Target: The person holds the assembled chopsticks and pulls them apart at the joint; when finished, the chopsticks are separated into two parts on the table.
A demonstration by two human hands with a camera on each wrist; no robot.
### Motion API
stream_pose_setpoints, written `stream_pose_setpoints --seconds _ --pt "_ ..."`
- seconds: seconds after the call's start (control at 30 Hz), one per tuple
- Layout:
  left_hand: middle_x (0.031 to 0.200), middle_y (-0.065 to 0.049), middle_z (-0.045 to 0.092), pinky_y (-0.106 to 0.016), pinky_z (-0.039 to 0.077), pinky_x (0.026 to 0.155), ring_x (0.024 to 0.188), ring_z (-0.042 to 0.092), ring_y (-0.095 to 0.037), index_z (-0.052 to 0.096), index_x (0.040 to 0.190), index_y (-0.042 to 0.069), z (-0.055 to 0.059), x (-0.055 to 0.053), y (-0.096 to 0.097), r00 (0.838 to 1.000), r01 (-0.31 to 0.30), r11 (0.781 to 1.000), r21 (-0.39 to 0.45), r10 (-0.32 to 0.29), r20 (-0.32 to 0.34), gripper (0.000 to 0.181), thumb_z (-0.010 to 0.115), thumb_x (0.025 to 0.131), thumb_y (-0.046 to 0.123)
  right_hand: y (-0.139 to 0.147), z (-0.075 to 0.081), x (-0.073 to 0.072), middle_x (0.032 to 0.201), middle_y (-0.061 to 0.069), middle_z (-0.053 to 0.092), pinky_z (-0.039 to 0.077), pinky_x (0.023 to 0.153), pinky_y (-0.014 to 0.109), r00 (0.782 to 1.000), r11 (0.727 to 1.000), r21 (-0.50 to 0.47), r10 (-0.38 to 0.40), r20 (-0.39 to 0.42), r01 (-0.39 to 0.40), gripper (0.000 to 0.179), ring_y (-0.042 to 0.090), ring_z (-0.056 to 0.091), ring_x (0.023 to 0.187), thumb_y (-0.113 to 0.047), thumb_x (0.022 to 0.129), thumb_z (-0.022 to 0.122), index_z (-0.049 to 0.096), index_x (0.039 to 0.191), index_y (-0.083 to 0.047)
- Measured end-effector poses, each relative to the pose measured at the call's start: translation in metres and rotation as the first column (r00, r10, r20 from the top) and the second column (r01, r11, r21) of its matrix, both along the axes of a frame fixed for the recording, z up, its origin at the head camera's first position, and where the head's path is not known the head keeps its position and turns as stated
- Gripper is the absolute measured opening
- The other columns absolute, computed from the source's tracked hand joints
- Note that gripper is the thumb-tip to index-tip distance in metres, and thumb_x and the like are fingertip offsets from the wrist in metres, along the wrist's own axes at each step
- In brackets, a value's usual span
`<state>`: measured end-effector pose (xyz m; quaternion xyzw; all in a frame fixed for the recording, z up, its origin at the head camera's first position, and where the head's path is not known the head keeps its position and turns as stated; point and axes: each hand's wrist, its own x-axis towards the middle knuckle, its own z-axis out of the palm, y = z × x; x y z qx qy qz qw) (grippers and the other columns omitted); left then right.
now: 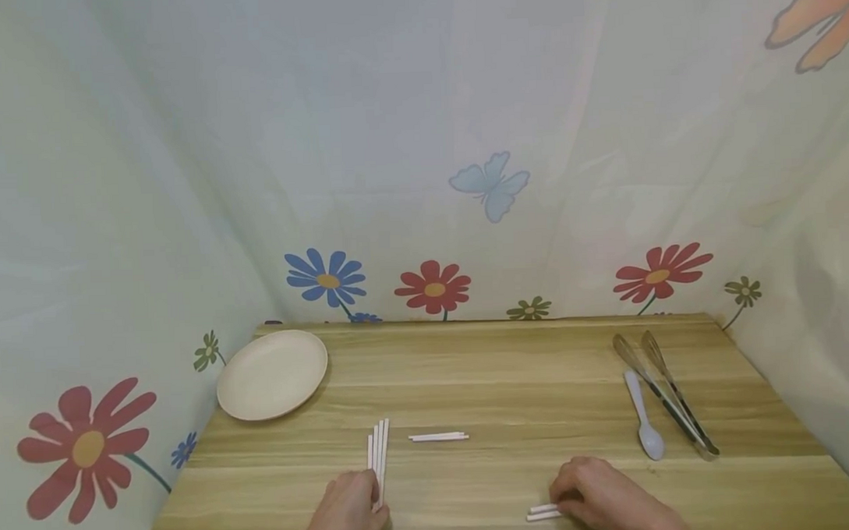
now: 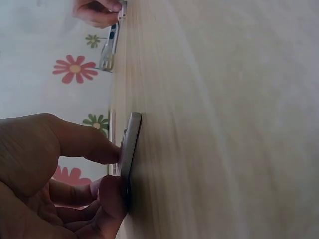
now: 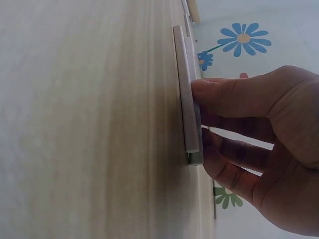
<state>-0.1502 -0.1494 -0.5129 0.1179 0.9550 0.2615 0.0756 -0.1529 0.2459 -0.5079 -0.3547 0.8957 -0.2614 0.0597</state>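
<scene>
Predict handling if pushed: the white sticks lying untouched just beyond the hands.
The white sticks look straight, so they're probably stiff. They're thin, so likely light and easy to slide. They lie close together with no visible tie, so a push could spread them.

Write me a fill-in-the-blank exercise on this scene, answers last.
The plate lies near the table's far ____ corner.
Beside the spoon lies a pair of metal ____.
The left hand grips sticks coloured ____.
The hand nearer the spoon is the person's ____ one.

Missing words: left; tongs; white; right.
</scene>
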Motion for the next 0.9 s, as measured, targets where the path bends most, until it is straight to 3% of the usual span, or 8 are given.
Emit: stream_pose_setpoints --seconds 0.17,0.43,0.9 --pt "0.065 0.003 0.05 -0.024 0.038 0.047 0.054 0.046 -0.011 0.056 0.073 0.011 0.0 0.0005 0.001 1.0 0.006 1.0 -0.018 -0.006 0.007 0.016 0.071 0.074 0.012 -0.0003 -0.0003 -0.0014 0.083 -0.022 0.062 0.046 0.064 0.02 1.0 1.0 0.0 0.015 0.022 -0.015 0.012 -0.006 0.052 0.076 -0.016 0.086 0.072 0.072 0.083 -0.028" --pt "0.06 0.006 0.048 -0.025 0.034 0.047 0.052 0.043 -0.012 0.052 0.066 0.014 -0.002 0.0027 0.0044 0.995 0.016 0.998 -0.054 -0.021 -0.094 0.018 0.069 0.068 0.01 0.0008 -0.0009 -0.0017 0.084 -0.022 0.062 0.047 0.063 0.019 0.999 0.999 -0.005 0.037 0.018 -0.037 0.012 -0.006 0.052 0.076 -0.015 0.086 0.071 0.073 0.084 -0.027" --pt "0.059 0.006 0.048 -0.024 0.035 0.045 0.049 0.043 -0.01 0.052 0.067 0.014 -0.0047 0.0022 0.0051 0.994 0.011 0.997 -0.071 -0.018 -0.109 0.017 0.069 0.067 0.011 0.0019 -0.0051 -0.0032 0.082 -0.02 0.061 0.046 0.062 0.015 0.994 0.995 -0.029 0.095 -0.051 -0.096 0.013 -0.009 0.051 0.075 -0.01 0.085 0.072 0.075 0.084 -0.023"
